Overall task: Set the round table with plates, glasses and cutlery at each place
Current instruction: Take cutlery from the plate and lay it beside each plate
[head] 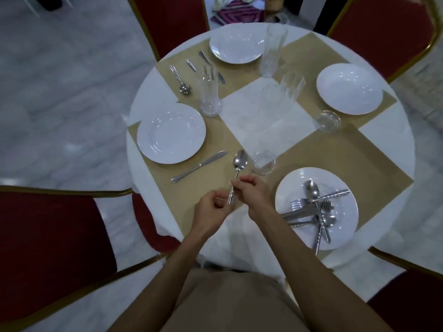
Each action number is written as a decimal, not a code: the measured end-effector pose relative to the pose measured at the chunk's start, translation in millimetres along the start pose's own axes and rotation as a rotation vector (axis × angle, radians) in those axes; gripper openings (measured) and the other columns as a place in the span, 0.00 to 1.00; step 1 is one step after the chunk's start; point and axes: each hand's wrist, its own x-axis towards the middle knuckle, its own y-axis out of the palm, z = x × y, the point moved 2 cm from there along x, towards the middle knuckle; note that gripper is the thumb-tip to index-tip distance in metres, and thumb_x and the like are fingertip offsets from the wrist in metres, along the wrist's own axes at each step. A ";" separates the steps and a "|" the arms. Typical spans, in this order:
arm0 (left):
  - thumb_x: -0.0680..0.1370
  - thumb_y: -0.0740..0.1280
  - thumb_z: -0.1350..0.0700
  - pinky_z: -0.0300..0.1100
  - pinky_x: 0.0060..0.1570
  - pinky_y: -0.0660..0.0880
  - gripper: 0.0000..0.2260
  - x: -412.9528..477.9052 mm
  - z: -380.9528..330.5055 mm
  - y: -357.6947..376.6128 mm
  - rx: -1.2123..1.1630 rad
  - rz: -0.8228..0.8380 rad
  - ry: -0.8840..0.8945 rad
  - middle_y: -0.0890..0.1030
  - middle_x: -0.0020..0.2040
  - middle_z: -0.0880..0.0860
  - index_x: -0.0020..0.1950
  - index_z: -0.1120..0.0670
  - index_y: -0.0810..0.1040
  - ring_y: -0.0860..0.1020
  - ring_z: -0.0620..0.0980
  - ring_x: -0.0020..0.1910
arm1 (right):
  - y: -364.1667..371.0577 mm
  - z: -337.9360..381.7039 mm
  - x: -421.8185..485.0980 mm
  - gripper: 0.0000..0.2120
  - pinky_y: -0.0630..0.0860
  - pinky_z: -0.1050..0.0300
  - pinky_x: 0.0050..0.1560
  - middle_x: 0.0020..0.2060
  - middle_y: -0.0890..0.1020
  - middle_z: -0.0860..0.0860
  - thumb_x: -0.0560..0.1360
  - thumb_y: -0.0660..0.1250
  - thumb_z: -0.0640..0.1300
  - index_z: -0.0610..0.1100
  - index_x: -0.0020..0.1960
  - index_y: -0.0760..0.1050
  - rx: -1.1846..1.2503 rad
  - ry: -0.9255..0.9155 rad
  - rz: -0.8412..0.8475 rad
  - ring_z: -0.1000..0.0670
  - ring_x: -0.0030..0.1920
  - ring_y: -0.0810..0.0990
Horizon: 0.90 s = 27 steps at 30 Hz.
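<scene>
A large spoon (240,161) points away from me over the near left placemat; my right hand (254,191) pinches its handle and my left hand (212,209) grips the handle's end. Beside it lie a knife (200,166) and the left plate (171,133). The near right plate (294,185) carries a pile of cutlery (314,212). Two more plates stand at the far side (236,46) and the right (349,88). A short glass (263,162) stands just right of the spoon's bowl.
The round white table (153,92) has several tan placemats. Tall glasses (210,92) (273,50) (291,88) and a low glass (327,121) stand near the middle. A spoon, fork and knife (191,68) lie by the far plate. Red chairs (43,236) ring the table.
</scene>
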 end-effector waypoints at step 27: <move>0.73 0.74 0.54 0.43 0.46 0.79 0.03 37.2 70.5 -73.5 0.510 0.065 0.214 0.80 0.43 0.46 0.46 0.50 0.82 0.77 0.43 0.43 | 32.0 -74.0 17.3 0.11 0.84 0.48 0.46 0.40 0.86 0.41 0.73 0.75 0.39 0.34 0.51 0.80 -0.226 0.161 0.031 0.40 0.41 0.87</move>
